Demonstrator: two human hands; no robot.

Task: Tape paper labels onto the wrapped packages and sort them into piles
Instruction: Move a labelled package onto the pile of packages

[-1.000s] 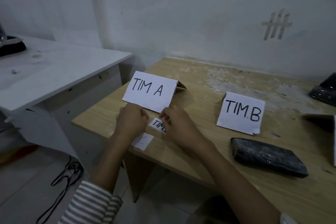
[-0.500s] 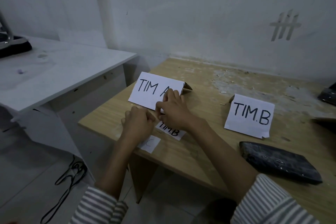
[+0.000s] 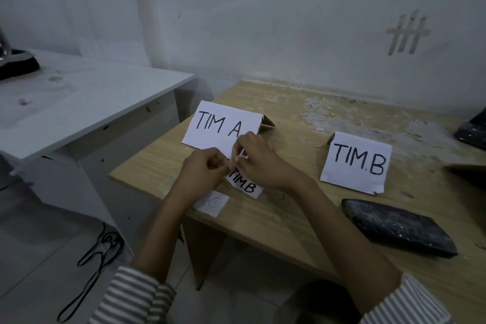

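My left hand (image 3: pixel 202 173) and my right hand (image 3: pixel 263 163) meet fingertip to fingertip just in front of the folded "TIM A" sign (image 3: pixel 218 123). Both pinch a small white slip (image 3: pixel 236 158), mostly hidden by the fingers. Under the hands a small paper label reading "TIM.B" (image 3: pixel 244 184) lies flat on the wooden table (image 3: pixel 289 218). Another small slip with a faint letter (image 3: pixel 213 204) lies at the table's near edge. A black wrapped package (image 3: pixel 397 226) lies in front of the "TIM.B" sign (image 3: pixel 357 160).
A second dark wrapped package (image 3: pixel 473 131) sits at the far right edge, with a brown flat piece (image 3: pixel 465 171) below it. A white desk (image 3: pixel 92 102) stands to the left, carrying a black object (image 3: pixel 15 66). Cables (image 3: pixel 100 250) lie on the floor.
My right hand went up to the "TIM A" sign and came back to meet my left hand. The small "TIM.B" label, mostly covered before, now shows beneath them.
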